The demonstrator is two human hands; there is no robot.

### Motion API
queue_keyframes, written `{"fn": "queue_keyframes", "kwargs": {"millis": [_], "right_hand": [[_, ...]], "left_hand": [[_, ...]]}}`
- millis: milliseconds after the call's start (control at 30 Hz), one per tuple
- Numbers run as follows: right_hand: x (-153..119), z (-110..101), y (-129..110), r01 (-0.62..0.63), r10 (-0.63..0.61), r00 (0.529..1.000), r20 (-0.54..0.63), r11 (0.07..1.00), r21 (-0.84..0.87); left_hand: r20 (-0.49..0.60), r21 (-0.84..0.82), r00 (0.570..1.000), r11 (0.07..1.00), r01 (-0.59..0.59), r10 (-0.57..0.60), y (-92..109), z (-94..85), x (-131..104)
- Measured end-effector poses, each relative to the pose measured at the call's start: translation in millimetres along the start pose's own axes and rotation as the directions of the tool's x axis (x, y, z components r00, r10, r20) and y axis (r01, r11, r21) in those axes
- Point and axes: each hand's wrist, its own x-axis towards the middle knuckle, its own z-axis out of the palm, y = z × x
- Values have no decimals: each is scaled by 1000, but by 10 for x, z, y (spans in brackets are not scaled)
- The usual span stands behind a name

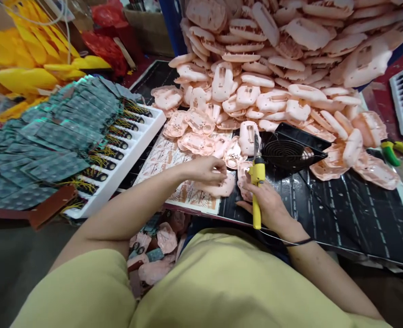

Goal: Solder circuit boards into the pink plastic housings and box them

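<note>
My right hand [267, 200] is wrapped round a yellow soldering iron [257, 196], whose metal tip points up and away from me. Beside its fingers lies a pink plastic shell [242, 182]. My left hand [208, 170] has its fingers curled and pinched together above another pink shell [226, 186] on the patterned sheet [177, 193]. What is between those fingertips is too small to make out. A small round pink part with metal bits [233, 152] lies just beyond both hands, near an upright-lying pink shell [248, 138].
A big heap of pink shells [262, 59] fills the back. A black fan [290, 152] stands right of the iron. At left, a white foam tray [133, 157] holds wired speakers beside green circuit boards [51, 141]. Green-yellow pliers [390, 152] lie far right.
</note>
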Motion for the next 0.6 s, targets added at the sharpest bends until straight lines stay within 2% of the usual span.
{"fn": "queue_keyframes", "kwargs": {"millis": [67, 133, 167, 267, 333, 433, 600], "right_hand": [[-41, 31, 11, -15, 15, 1000, 2, 1000, -22], [-117, 21, 31, -14, 14, 1000, 10, 1000, 1], [-158, 4, 41, -3, 3, 1000, 22, 1000, 21], [-261, -64, 64, 51, -54, 994, 96, 998, 33], [-297, -92, 69, 46, -44, 993, 106, 999, -18], [-305, -72, 66, -36, 41, 998, 46, 994, -102], [-317, -41, 94, -76, 84, 996, 36, 982, -172]], "left_hand": [[-216, 61, 975, 997, -41, 53, -46, 47, -199], [-400, 180, 908, 982, -54, 123, -125, 196, -426], [-419, 244, 889, 966, -83, 182, -176, 304, -532], [-298, 416, 879, 879, -232, 373, -337, 657, -766], [-284, 483, 865, 841, -244, 415, -424, 824, -838], [-359, 522, 855, 840, -150, 375, -511, 914, -829], [-350, 565, 875, 820, -88, 336, -584, 907, -677]]}}
